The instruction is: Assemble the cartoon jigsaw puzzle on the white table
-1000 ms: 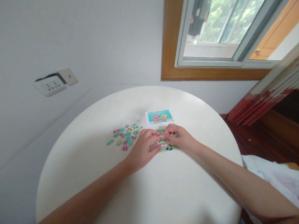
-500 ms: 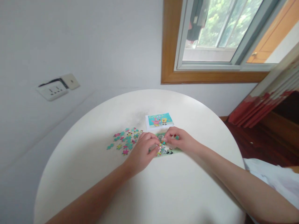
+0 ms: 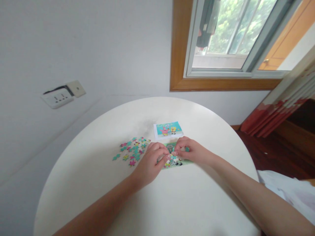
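Observation:
My left hand (image 3: 153, 160) and my right hand (image 3: 190, 150) meet over a green picture puzzle board (image 3: 169, 166) with cartoon figures on it. Thumbs and forefingers of both hands are pinched together, fingertips nearly touching, around a small puzzle piece that they mostly hide. The middle of the board is partly covered by my fingers. To the left of my left hand lies a loose spread of teal, pink and yellow puzzle pieces (image 3: 132, 151). Just beyond the board rests a picture card (image 3: 168, 129) with a teal background and cartoon characters.
All of this lies on a round white table (image 3: 103, 196) set against a pale wall. A wall socket (image 3: 58, 97) is on the left. Behind the table is a wood-framed window (image 3: 221, 83), with a red and cream curtain (image 3: 264, 118) at the right.
My fingertips have come closer together over the board, covering the small teal and yellow bit seen between them before. The whole view has shifted slightly; the loose pieces and card stay in place.

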The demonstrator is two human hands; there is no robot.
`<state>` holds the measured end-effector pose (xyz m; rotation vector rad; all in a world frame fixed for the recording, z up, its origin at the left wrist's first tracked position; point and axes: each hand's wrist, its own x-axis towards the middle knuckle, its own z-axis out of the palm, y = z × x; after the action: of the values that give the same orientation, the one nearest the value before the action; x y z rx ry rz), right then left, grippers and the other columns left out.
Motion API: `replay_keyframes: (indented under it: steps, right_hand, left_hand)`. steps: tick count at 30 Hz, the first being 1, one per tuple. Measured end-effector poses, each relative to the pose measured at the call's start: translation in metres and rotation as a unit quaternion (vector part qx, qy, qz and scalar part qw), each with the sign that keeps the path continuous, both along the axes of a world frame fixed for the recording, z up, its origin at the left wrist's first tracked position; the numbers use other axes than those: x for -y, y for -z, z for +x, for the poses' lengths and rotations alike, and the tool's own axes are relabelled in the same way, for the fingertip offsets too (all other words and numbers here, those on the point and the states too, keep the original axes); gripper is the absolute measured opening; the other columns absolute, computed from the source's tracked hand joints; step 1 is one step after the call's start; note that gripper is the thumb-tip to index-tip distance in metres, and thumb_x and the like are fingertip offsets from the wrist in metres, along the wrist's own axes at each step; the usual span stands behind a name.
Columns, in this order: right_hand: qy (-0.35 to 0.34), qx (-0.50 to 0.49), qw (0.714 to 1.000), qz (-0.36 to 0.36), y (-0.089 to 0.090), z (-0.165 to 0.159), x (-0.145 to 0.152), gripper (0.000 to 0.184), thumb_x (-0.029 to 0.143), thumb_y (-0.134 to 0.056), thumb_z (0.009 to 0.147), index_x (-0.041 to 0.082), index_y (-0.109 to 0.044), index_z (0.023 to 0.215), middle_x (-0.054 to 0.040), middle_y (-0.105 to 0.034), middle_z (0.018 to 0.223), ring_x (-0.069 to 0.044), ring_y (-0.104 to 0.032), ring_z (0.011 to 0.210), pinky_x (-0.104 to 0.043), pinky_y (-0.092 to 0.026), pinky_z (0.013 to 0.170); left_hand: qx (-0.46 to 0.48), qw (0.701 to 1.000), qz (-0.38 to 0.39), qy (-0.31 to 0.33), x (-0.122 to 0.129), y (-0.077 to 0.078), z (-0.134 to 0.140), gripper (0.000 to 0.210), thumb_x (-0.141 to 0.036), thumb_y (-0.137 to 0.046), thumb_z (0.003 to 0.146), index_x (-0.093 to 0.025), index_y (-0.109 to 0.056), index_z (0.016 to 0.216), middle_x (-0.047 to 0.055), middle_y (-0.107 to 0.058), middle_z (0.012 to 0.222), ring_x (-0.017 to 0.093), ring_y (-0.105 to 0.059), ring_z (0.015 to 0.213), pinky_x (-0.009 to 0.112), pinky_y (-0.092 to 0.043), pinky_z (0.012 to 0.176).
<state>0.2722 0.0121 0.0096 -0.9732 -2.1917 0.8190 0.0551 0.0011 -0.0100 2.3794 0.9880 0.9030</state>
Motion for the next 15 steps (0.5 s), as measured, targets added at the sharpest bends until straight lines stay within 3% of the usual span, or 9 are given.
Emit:
replay_keyframes:
  steps: [9,15]
  right_hand:
    - [0.047,0.073,0.996,0.033,0.005,0.014,-0.010,0.022,0.032,-0.061,0.085,0.018,-0.069,0.071,-0.0028,-0.066,0.076,-0.016,-0.058,0.081,-0.031,-0.040,0.085]
    - [0.050,0.163,0.984,0.057,0.015,0.022,-0.014,0.009,0.023,-0.066,0.080,0.021,-0.074,0.077,-0.0044,-0.065,0.085,-0.018,-0.055,0.086,-0.031,-0.039,0.082]
  left_hand:
    - [-0.028,0.998,0.043,-0.028,-0.005,0.002,-0.006,0.021,-0.018,-0.046,0.093,-0.019,-0.065,0.101,0.006,-0.059,0.097,0.020,-0.051,0.097,0.037,-0.039,0.091]
    - [-0.094,0.993,0.072,0.018,0.000,0.002,-0.007,0.026,-0.013,-0.049,0.089,-0.023,-0.068,0.104,0.006,-0.058,0.104,0.022,-0.048,0.104,0.039,-0.039,0.095]
